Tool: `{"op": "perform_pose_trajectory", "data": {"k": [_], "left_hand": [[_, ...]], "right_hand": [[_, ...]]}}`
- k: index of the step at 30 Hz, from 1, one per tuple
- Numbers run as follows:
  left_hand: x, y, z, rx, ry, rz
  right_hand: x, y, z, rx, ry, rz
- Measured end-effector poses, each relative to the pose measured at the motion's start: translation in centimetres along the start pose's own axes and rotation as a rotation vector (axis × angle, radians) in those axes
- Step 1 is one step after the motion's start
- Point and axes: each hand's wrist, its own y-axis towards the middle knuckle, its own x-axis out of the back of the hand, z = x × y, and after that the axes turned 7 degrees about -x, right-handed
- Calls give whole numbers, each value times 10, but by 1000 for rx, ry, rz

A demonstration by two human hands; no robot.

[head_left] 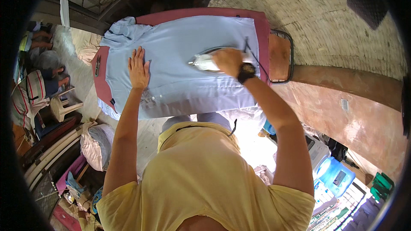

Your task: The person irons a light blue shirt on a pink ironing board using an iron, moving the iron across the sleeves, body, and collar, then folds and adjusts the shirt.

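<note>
A light blue shirt (180, 42) lies spread over a maroon-covered ironing board (171, 16), its buttoned edge draping down the near side. In my right hand (230, 61) is a white clothes iron (204, 63), slightly blurred, resting on the right part of the cloth with its tip toward the left. A dark cord (257, 60) trails from the iron's back. My left hand (138, 69) lies flat on the shirt's left part, fingers spread and holding nothing. The bunched sleeve (124, 32) sits beyond it at the far left.
A small dark slim object (97, 65) lies on the board's left end. A metal-framed rest (280, 57) juts from the right end, close to a low wall (342, 102). At left stand a plastic stool (64, 107) and stuffed bags (96, 145); a blue water jug (335, 175) is at lower right.
</note>
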Motion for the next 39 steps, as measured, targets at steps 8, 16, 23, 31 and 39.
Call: {"op": "perform_pose_trajectory", "data": {"k": [8,16,23,31,39], "left_hand": [[-4,0,-1,8,21,-17],[-1,-2,-3,7,42,-10],[-1,-3,-2,-5,42,-14],[10,-10,7,20,-129,-97],[48,-145,50,791,-273,-520]], "right_hand": [[15,-71,-102,-315,110,43],[18,-76,-99,-348,132,109],[17,-69,-62,-415,95,51],[8,-75,-72,-358,90,62],[0,-70,-56,-342,59,33]]}}
